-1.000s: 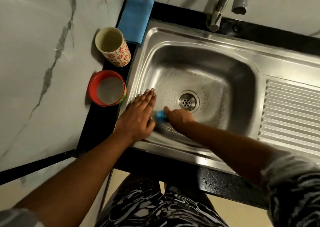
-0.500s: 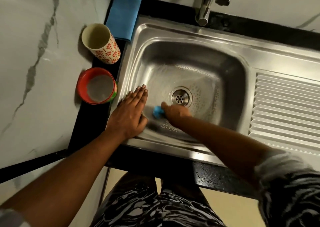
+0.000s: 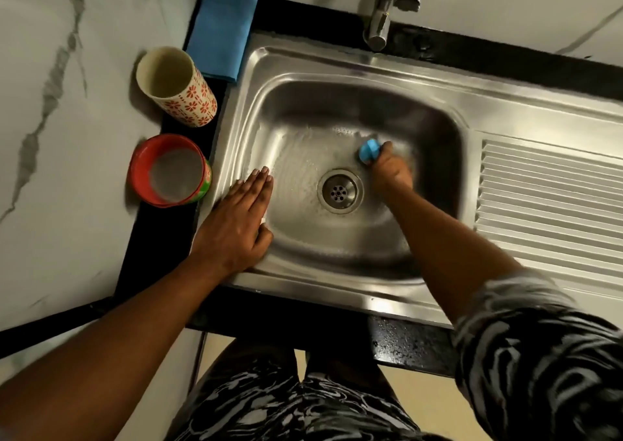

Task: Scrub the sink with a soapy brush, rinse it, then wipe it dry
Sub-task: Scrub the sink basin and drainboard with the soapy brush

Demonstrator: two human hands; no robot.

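Now, sudsy sink (image 3: 337, 70), brush (image 3: 369, 151) (right hand (image 3: 392, 169))

Not picking up a single readable word, number or logo here, folks. I'm zooming in on the floral cup (image 3: 190, 103) and it's only showing red flowers, no lettering. The red bowl (image 3: 136, 174) is wearing a green strip down one side, but that's coming out too blurry for me to tell whether there's any print on it.
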